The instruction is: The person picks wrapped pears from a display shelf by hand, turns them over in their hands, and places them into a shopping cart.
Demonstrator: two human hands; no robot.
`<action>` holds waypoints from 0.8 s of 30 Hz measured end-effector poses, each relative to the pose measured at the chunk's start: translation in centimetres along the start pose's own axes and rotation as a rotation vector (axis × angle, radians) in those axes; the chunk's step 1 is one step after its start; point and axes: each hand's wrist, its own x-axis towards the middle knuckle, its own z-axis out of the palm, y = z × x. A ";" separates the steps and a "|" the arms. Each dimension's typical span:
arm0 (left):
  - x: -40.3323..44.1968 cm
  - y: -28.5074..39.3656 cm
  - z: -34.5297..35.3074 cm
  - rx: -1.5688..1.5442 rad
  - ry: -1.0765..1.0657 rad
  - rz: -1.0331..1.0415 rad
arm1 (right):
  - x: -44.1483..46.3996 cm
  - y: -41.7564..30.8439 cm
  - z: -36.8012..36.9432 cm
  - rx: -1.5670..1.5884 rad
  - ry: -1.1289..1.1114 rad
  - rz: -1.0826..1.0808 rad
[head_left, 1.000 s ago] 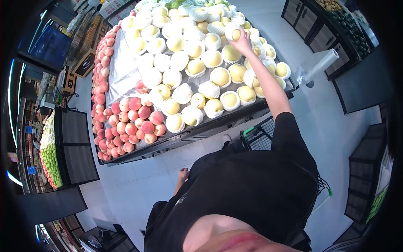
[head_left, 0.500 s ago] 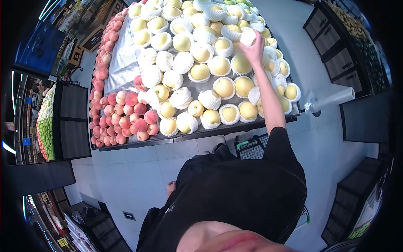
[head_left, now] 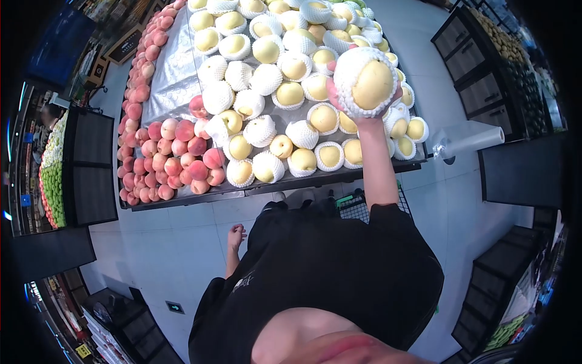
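My right hand (head_left: 371,121) is wrapped around a large yellow pear (head_left: 372,85) in a white foam net, held up over the display close to the camera. Its fingers show at both sides of the fruit, and the palm is hidden behind it. Under and around it lie many more yellow pears (head_left: 290,94), most in foam nets, a few bare. My left hand (head_left: 236,235) hangs low beside my body, in front of the stand, with fingers loosely curled and nothing visible in them.
Peaches (head_left: 173,155) are heaped along the stand's left side. The dark stand edge (head_left: 254,188) runs in front of me. A shopping basket (head_left: 353,207) is under my right arm. A roll of clear plastic bags (head_left: 470,141) sticks out at right. Dark cabinets (head_left: 91,170) stand on both sides.
My right hand has lifted a netted pear off the pile and brought it nearer the camera, palm turned up. My left hand has risen further into view.
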 end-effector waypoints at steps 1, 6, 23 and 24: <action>0.6 1.8 0.0 0.058 -0.043 0.039 | -0.6 1.3 -0.1 0.123 0.065 -0.015; -5.2 19.1 1.6 0.411 -0.365 0.399 | -7.5 8.8 -1.9 0.558 0.193 0.012; -6.0 55.0 10.9 0.383 -0.237 1.232 | -14.7 18.6 2.4 0.415 0.671 -0.127; -5.2 56.3 11.7 0.346 -0.191 1.360 | -14.9 18.7 2.6 0.411 0.671 -0.139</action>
